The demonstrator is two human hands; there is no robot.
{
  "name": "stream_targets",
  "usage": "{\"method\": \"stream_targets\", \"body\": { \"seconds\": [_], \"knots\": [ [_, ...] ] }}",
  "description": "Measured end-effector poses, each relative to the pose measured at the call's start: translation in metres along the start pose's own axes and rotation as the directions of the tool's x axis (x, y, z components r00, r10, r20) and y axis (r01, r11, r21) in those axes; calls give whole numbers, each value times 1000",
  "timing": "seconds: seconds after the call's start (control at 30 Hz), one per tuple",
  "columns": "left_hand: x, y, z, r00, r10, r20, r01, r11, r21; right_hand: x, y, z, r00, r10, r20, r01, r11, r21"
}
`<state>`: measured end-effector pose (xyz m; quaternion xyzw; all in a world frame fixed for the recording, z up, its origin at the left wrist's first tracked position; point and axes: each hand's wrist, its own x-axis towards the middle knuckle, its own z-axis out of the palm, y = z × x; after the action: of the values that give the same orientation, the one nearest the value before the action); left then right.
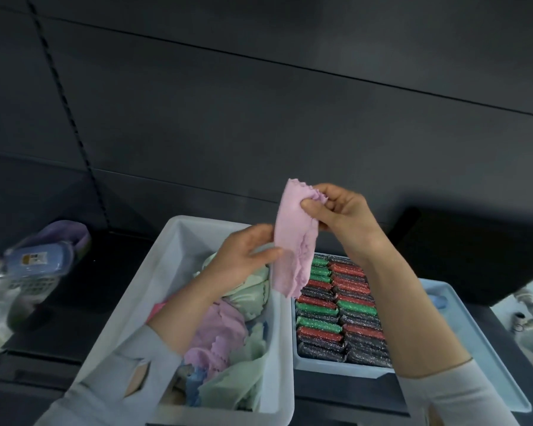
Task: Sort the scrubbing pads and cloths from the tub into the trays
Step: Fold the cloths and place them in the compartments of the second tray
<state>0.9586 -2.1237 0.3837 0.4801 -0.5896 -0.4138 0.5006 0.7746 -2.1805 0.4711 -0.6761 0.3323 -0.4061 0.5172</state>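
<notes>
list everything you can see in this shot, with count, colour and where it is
tub: one, pale grey, centre-left, holds loose cloths
held cloth: one, lilac, raised over the tub's right edge
cloths in tub: several, lilac, mint green and blue, with a pink edge showing; exact count unclear
scrubbing pads: many, black, red and green, glittery, packed in two rows
pad tray: one, pale grey, right of the tub
second tray: one, pale blue, far right, contents mostly hidden
blurred packaged items: some, blue and purple, far left
left hand: one, pinching the held cloth's lower edge
right hand: one, pinching its upper edge
</notes>
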Motion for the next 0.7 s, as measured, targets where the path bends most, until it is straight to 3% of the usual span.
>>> {"method": "stream_targets", "body": {
  "seconds": [0.1,0.17,0.23,0.3,0.4,0.53,0.7],
  "knots": [
    [5,17,5,998,-39,-57,36,997,-63,2,5,-1,990,67,-128,-54,993,101],
    [7,18,6,991,-70,-111,59,993,-97,-1,14,-4,943,299,-148,-271,945,183],
    [9,16,7,977,-110,-183,86,987,-135,-10,32,-2,854,518,-47,-490,831,264],
    [10,12,9,955,-170,-243,131,977,-167,-21,49,7,815,576,65,-579,800,158],
    [8,10,10,934,-259,-245,220,960,-176,-28,64,18,825,555,107,-564,821,93],
    [3,11,4,947,-311,-77,297,943,-152,-27,72,17,866,501,12,-494,851,179],
    [2,19,3,961,-211,-178,170,960,-224,-24,59,15,973,212,-96,-204,975,93]
  ]
}}
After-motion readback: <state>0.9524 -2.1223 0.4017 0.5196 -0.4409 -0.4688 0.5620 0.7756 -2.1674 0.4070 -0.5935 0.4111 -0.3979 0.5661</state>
